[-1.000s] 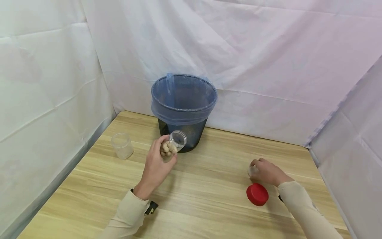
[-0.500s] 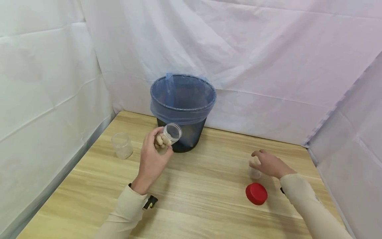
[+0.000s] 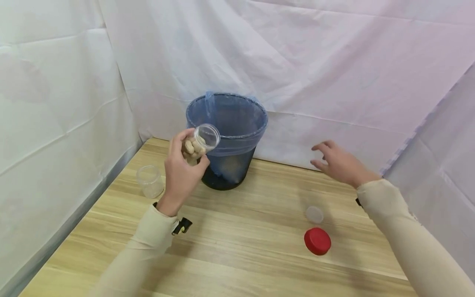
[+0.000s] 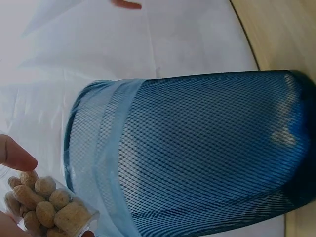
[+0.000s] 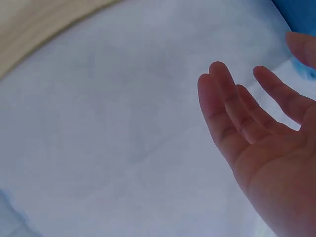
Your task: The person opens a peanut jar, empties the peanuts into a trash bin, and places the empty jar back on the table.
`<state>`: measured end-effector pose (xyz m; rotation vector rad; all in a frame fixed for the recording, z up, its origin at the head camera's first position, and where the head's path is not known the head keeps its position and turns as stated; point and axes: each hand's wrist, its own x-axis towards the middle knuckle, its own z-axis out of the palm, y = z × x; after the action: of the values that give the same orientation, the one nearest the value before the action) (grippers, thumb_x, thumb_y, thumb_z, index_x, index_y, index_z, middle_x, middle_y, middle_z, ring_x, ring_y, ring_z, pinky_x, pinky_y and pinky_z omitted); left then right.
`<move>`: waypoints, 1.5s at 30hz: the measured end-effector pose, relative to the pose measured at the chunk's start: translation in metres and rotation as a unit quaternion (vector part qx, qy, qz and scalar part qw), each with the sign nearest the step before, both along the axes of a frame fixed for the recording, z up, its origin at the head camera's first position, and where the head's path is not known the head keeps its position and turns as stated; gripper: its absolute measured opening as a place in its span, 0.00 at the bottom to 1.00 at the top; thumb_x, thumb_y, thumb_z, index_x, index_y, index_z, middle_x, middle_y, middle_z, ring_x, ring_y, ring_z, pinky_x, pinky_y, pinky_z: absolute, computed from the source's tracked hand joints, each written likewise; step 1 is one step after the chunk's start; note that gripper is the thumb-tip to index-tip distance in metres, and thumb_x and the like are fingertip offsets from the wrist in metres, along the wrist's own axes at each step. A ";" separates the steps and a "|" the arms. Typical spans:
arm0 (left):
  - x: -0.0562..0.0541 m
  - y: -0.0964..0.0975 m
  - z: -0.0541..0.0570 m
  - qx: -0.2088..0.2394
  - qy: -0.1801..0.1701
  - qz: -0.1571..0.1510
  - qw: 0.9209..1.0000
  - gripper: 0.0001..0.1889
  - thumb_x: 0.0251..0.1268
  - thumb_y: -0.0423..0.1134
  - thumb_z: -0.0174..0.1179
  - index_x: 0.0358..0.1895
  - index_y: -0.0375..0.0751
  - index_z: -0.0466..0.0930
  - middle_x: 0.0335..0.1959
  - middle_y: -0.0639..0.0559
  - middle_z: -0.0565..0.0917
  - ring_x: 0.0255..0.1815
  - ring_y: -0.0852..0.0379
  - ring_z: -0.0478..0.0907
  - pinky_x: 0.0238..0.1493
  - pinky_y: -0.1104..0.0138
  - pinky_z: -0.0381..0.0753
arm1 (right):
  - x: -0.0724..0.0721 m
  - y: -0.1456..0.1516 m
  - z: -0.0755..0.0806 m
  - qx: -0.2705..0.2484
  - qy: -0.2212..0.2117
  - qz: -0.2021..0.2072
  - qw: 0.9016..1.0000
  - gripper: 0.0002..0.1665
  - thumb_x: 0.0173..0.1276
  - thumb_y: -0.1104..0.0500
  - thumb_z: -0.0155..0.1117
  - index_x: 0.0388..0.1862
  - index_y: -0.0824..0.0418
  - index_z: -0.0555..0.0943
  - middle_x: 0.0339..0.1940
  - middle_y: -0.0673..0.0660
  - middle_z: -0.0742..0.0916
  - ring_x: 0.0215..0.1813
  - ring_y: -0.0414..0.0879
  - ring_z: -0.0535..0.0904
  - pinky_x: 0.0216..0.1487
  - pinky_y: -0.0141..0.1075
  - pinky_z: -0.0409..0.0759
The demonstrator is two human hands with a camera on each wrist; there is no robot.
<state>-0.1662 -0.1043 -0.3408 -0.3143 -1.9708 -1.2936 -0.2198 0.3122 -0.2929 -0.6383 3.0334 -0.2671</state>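
Note:
My left hand [image 3: 181, 171] grips a clear, lidless jar [image 3: 208, 137] tilted with its mouth toward the upper right. Unshelled peanuts [image 4: 45, 212] lie inside it, and in the head view the jar overlaps the front left rim of a black mesh bin [image 3: 233, 165] lined with a blue bag [image 3: 237, 145]. My right hand [image 3: 341, 166] is raised above the right side of the table, fingers spread and holding nothing. Below it a translucent white disc [image 3: 314, 215] lies on the wood beside a red screw lid [image 3: 317, 241].
Another clear jar [image 3: 150, 181] stands on the wooden table [image 3: 230, 264] at the left, near the table's edge. White cloth [image 3: 334, 82] hangs behind and on both sides, and the bin stands close to the back cloth.
My left hand has lifted the peanut jar up and left, to the bin's rim. The right hand has let go of the translucent disc and risen, leaving it by the red lid.

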 end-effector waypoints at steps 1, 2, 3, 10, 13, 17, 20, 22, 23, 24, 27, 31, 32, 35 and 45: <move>-0.003 0.000 0.005 0.004 0.003 -0.002 1.000 0.35 0.57 0.25 0.66 0.72 0.31 0.73 0.61 0.32 0.78 0.49 0.48 0.74 0.48 0.63 0.73 | -0.004 -0.004 0.010 0.002 0.004 -0.002 1.000 0.30 0.85 0.53 0.61 0.75 0.70 0.72 0.73 0.79 0.72 0.58 0.68 0.84 0.54 0.63 0.85; -0.006 0.000 0.010 0.007 0.006 -0.004 1.000 0.35 0.57 0.25 0.66 0.72 0.31 0.73 0.61 0.32 0.78 0.49 0.48 0.73 0.48 0.64 0.73 | -0.008 -0.008 0.020 0.003 0.004 -0.005 1.000 0.30 0.86 0.52 0.60 0.76 0.70 0.71 0.74 0.79 0.71 0.59 0.68 0.83 0.54 0.64 0.84; -0.010 -0.001 0.015 0.007 0.009 -0.006 1.000 0.35 0.57 0.25 0.65 0.73 0.31 0.73 0.61 0.31 0.78 0.49 0.48 0.73 0.48 0.64 0.73 | -0.012 -0.013 0.029 -0.001 0.003 -0.009 1.000 0.31 0.86 0.51 0.59 0.77 0.70 0.70 0.74 0.79 0.70 0.60 0.68 0.82 0.55 0.64 0.84; -0.045 -0.014 0.059 -0.034 0.019 -0.019 0.999 0.34 0.57 0.23 0.65 0.72 0.31 0.75 0.63 0.32 0.78 0.56 0.47 0.74 0.57 0.57 0.78 | -0.046 -0.051 0.080 -0.058 0.023 -0.013 0.998 0.36 0.88 0.49 0.54 0.83 0.70 0.64 0.79 0.77 0.68 0.65 0.70 0.79 0.63 0.65 0.80; -0.056 -0.018 0.075 -0.053 0.016 -0.018 0.998 0.33 0.60 0.23 0.65 0.73 0.32 0.74 0.64 0.32 0.78 0.58 0.44 0.75 0.59 0.53 0.79 | -0.057 -0.068 0.096 -0.084 0.037 -0.013 0.996 0.37 0.88 0.48 0.52 0.84 0.68 0.63 0.80 0.75 0.71 0.67 0.71 0.79 0.66 0.66 0.78; -0.073 -0.021 0.090 -0.084 0.019 -0.012 0.996 0.31 0.65 0.24 0.68 0.73 0.32 0.75 0.64 0.32 0.79 0.61 0.39 0.76 0.63 0.50 0.77 | -0.070 -0.092 0.106 -0.109 0.052 -0.017 0.993 0.37 0.88 0.47 0.51 0.85 0.65 0.62 0.79 0.72 0.74 0.69 0.70 0.79 0.69 0.66 0.77; -0.087 -0.023 0.098 -0.102 0.001 -0.008 0.995 0.31 0.65 0.24 0.70 0.72 0.34 0.76 0.65 0.33 0.80 0.65 0.39 0.75 0.69 0.50 0.75 | -0.081 -0.110 0.102 -0.118 0.053 -0.018 0.991 0.37 0.88 0.48 0.50 0.87 0.63 0.61 0.79 0.71 0.75 0.68 0.68 0.81 0.70 0.64 0.78; -0.096 -0.024 0.102 -0.112 -0.022 -0.008 0.993 0.31 0.65 0.24 0.70 0.72 0.35 0.76 0.66 0.35 0.79 0.67 0.40 0.75 0.72 0.51 0.74 | -0.086 -0.119 0.098 -0.121 0.045 -0.020 0.991 0.37 0.88 0.48 0.50 0.87 0.62 0.59 0.79 0.71 0.75 0.67 0.67 0.82 0.70 0.62 0.78; -0.100 -0.025 0.104 -0.117 -0.034 -0.009 0.992 0.31 0.65 0.24 0.70 0.72 0.35 0.76 0.67 0.35 0.79 0.68 0.40 0.74 0.74 0.52 0.73 | -0.089 -0.124 0.095 -0.121 0.039 -0.021 0.992 0.38 0.88 0.47 0.49 0.88 0.62 0.59 0.79 0.71 0.75 0.66 0.66 0.83 0.71 0.62 0.78; -0.104 -0.026 0.106 -0.122 -0.047 -0.011 0.991 0.31 0.66 0.25 0.70 0.72 0.35 0.76 0.68 0.35 0.79 0.69 0.40 0.74 0.76 0.52 0.71 | -0.091 -0.129 0.093 -0.121 0.033 -0.023 0.992 0.38 0.88 0.48 0.49 0.88 0.62 0.58 0.80 0.71 0.75 0.64 0.65 0.84 0.70 0.61 0.79; -0.114 -0.029 0.111 -0.130 -0.088 -0.018 0.987 0.31 0.67 0.25 0.68 0.73 0.36 0.75 0.71 0.36 0.77 0.72 0.40 0.72 0.79 0.53 0.70 | -0.098 -0.142 0.085 -0.115 0.017 -0.025 0.993 0.37 0.88 0.49 0.48 0.87 0.63 0.58 0.79 0.71 0.75 0.58 0.63 0.88 0.68 0.59 0.82; -0.126 -0.028 0.119 -0.159 -0.121 -0.023 0.980 0.29 0.69 0.25 0.59 0.74 0.36 0.74 0.71 0.37 0.77 0.72 0.41 0.73 0.78 0.55 0.70 | -0.103 -0.154 0.074 -0.098 0.004 -0.036 0.995 0.35 0.89 0.52 0.49 0.86 0.66 0.60 0.77 0.72 0.77 0.51 0.61 0.91 0.63 0.56 0.86; -0.129 -0.027 0.120 -0.169 -0.125 -0.021 0.977 0.29 0.69 0.25 0.56 0.74 0.36 0.75 0.71 0.37 0.77 0.71 0.41 0.73 0.77 0.56 0.70 | -0.105 -0.157 0.071 -0.093 0.006 -0.038 0.995 0.34 0.89 0.53 0.49 0.85 0.67 0.61 0.76 0.72 0.79 0.52 0.61 0.91 0.62 0.56 0.86; -0.136 -0.026 0.123 -0.201 -0.125 -0.019 0.971 0.30 0.67 0.24 0.53 0.74 0.37 0.75 0.68 0.37 0.77 0.70 0.40 0.71 0.75 0.55 0.69 | -0.109 -0.162 0.061 -0.085 0.020 -0.042 0.995 0.32 0.88 0.56 0.51 0.83 0.72 0.65 0.69 0.73 0.83 0.54 0.62 0.90 0.61 0.55 0.86; -0.153 -0.040 0.126 -0.308 -0.092 -0.020 0.947 0.32 0.65 0.17 0.47 0.73 0.34 0.74 0.69 0.31 0.76 0.73 0.30 0.68 0.74 0.45 0.70 | -0.112 -0.164 0.040 -0.163 0.006 -0.087 0.983 0.30 0.83 0.67 0.44 0.81 0.69 0.70 0.69 0.71 0.83 0.33 0.49 0.72 0.40 0.43 0.71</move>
<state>-0.3192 -0.1447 -0.2150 -0.5478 -2.5118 -0.7138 -0.3313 0.1479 -0.2531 -0.3854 3.0843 -0.7792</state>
